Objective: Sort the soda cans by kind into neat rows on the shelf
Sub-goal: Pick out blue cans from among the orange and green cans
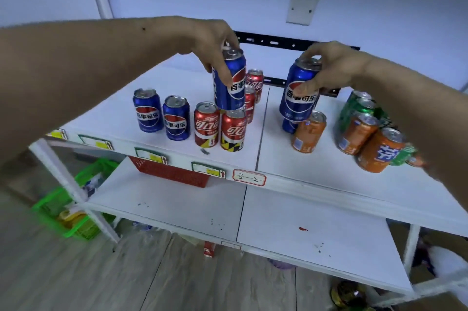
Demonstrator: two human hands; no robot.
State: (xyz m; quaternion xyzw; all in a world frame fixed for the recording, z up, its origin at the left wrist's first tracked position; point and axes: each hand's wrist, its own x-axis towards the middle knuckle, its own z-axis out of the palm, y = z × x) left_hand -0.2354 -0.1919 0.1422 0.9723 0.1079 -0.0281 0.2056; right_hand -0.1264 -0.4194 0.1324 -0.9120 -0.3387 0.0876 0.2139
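Observation:
My left hand (215,42) grips a blue Pepsi can (231,82) by its top, lifted above the red cola cans (219,127) on the upper shelf (291,166). My right hand (334,67) holds a second blue Pepsi can (298,94) by its rim, raised over another blue can (288,125) that is mostly hidden. Two blue Pepsi cans (162,115) stand in a row at the left. More red cans (254,82) stand behind. Orange cans (309,133) and green cans (359,105) cluster at the right, partly behind my right arm.
The lower shelf (228,209) holds a red basket (172,171) under the upper board. Price labels (249,177) line the upper shelf's front edge. A green basket (73,209) sits on the floor at the left. A black bracket (273,43) is on the wall.

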